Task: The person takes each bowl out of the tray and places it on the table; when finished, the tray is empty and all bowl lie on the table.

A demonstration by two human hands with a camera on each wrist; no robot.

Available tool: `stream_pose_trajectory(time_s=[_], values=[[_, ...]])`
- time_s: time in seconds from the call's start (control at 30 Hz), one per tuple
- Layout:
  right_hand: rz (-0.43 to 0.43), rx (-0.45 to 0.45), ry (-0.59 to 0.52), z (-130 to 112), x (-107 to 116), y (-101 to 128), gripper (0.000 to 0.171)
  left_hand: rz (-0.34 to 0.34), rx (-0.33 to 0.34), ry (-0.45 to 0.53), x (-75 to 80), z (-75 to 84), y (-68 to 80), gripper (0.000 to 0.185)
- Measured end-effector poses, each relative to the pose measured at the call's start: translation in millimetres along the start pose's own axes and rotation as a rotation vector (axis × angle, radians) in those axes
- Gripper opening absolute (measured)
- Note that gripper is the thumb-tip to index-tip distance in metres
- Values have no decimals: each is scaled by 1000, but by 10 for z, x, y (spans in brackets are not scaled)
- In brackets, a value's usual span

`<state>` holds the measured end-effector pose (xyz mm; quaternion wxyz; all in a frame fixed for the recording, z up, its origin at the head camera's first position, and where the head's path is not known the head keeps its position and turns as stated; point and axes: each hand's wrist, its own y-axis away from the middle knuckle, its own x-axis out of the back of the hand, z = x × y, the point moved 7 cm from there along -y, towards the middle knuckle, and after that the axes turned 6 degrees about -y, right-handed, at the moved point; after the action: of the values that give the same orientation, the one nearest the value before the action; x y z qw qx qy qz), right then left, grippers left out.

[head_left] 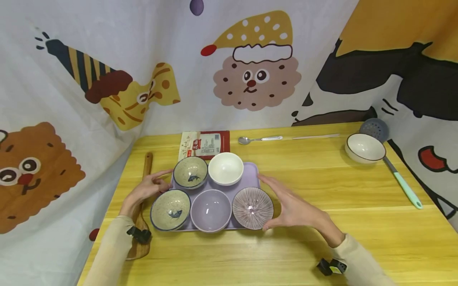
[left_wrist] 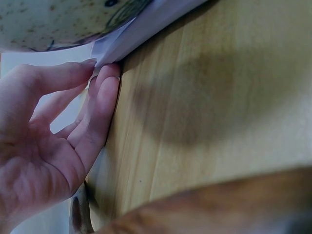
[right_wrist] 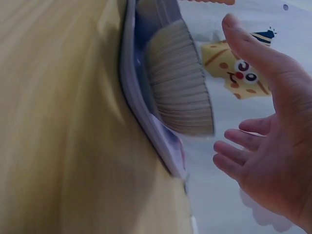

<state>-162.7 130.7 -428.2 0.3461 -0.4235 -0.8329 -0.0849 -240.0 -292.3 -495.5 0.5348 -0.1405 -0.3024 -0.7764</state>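
Head view: left hand fingertips touching lilac tray at 9 o'clock, right hand spread wide beside 3 o'clock.

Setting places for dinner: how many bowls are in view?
6. Five on the lilac tray: two speckled, white, lilac, striped. One brown-rimmed white bowl far right.

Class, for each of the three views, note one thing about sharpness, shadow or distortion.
Head view: evenly lit and mostly sharp, but the wide lens bows the table edges. Left wrist view: the left hand is clear, with a soft shadow on the wood. Right wrist view: the striped bowl and tray are smeared with blur.
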Motion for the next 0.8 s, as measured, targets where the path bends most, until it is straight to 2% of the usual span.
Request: stream_pose_trajectory(time_s=[0.37, 0.63, 0.8], values=[[-85, -37, -23, 92, -286, -15, 144, -2, 0, 11, 6, -36, -24, 73], [-68, -75, -42, 143, -295, -10, 137, -11, -8, 43, 2, -40, -34, 73], [-8, -76, -37, 158, -275, 10, 132, -10, -9, 43, -1, -45, -30, 73]])
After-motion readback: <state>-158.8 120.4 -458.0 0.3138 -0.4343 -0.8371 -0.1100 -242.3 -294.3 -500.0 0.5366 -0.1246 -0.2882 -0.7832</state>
